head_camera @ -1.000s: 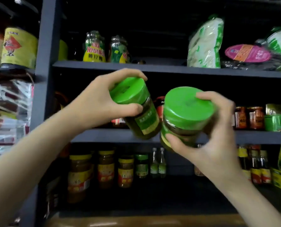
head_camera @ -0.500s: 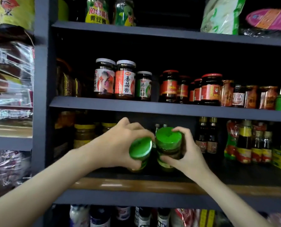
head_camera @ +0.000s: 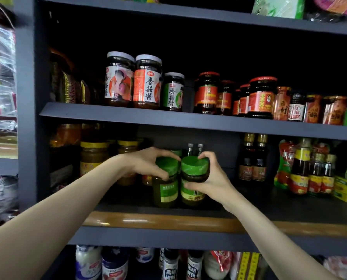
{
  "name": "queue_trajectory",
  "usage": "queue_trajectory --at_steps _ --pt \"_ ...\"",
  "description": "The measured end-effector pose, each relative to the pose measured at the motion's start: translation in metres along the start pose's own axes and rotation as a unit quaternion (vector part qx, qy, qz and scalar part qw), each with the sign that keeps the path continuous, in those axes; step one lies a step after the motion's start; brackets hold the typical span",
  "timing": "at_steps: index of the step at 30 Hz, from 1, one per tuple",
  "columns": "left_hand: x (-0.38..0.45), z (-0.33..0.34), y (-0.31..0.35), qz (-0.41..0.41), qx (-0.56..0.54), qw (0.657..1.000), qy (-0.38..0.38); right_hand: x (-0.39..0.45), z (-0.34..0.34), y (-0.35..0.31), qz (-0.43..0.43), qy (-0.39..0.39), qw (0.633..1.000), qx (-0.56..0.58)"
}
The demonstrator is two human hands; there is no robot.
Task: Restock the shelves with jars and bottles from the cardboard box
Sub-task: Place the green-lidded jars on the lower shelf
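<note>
Two green-lidded glass jars, the left jar (head_camera: 166,185) and the right jar (head_camera: 193,181), stand side by side, touching, on the dark lower shelf (head_camera: 279,205). The left hand (head_camera: 146,163) and right hand (head_camera: 211,179) each grasp one. Placement seems nearly finished; next, release and withdraw.

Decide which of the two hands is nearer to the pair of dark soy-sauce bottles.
Right. The right hand, gripping a green-lidded jar, sits just left of the soy-sauce bottles; the left hand is further left, beyond both jars.
</note>
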State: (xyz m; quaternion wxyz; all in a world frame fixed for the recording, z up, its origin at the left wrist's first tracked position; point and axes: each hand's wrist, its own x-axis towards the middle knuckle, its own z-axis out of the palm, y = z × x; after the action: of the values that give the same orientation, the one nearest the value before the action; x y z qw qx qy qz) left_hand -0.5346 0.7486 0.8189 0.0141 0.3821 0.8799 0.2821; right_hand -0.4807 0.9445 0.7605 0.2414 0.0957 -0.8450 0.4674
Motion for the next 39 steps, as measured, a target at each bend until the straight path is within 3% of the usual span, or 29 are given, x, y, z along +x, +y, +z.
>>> queue_trajectory --at_steps 4,7,9,13,22,30,36,39 --pt "0.000 0.000 -0.002 0.025 -0.004 1.000 -0.016 0.003 -0.007 0.004 0.011 -0.036 0.996 -0.086" --pt "-0.005 0.010 -0.010 0.072 0.143 0.984 0.074 0.008 -0.015 0.004 -0.022 -0.016 0.960 -0.279" --pt "-0.011 0.016 -0.019 0.070 0.201 0.968 0.132 0.015 -0.018 0.003 -0.030 -0.016 0.941 -0.335" --pt "-0.022 0.028 -0.025 0.084 0.123 0.972 0.180 0.029 -0.010 0.004 -0.034 -0.020 0.939 -0.343" --pt "-0.012 0.054 -0.014 0.049 0.084 0.967 0.233 0.048 0.013 0.005 -0.067 0.014 0.949 -0.307" --pt "-0.024 0.038 -0.035 -0.009 0.097 0.956 0.276 0.058 0.022 0.002 -0.075 0.072 0.968 -0.229" --pt "-0.027 0.032 -0.042 -0.026 0.122 0.956 0.265 0.060 0.021 0.002 -0.088 0.061 0.976 -0.192" --pt "-0.028 0.035 -0.048 -0.025 0.129 0.954 0.271 0.060 0.012 0.010 -0.075 0.034 0.964 -0.252"
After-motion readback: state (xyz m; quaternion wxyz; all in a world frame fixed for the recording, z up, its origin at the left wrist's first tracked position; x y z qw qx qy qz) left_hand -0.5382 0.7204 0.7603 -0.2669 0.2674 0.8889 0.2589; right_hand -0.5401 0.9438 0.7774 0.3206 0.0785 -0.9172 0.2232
